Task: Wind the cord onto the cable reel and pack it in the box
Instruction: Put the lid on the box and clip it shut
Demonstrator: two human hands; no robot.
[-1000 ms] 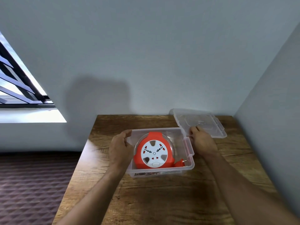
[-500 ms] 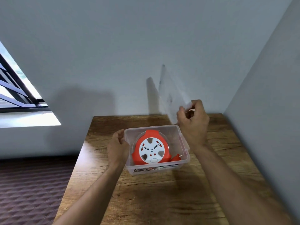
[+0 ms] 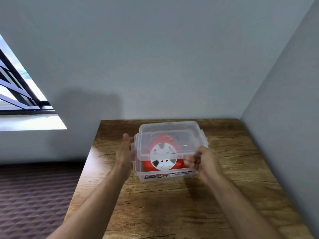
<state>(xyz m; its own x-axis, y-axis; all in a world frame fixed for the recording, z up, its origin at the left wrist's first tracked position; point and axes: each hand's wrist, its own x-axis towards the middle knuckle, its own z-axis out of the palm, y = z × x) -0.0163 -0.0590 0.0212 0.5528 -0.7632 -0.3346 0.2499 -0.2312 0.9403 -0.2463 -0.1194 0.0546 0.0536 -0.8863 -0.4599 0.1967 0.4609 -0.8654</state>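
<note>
One clear plastic box (image 3: 165,175) stands on the wooden desk (image 3: 172,204), near its far edge and about midway between the left and right edges. Its long axis runs left to right, parallel to the far edge. Inside sits one orange cable reel (image 3: 163,158), upright on its rim, its white round face turned toward the near edge. One clear lid (image 3: 170,138) lies tilted over the box, far edge lower, near edge raised. Two bare hands are in view. The left hand (image 3: 125,150) lies flat and open against the box's left end wall. The right hand (image 3: 203,160) pinches the lid's near right corner between thumb and fingers.
</note>
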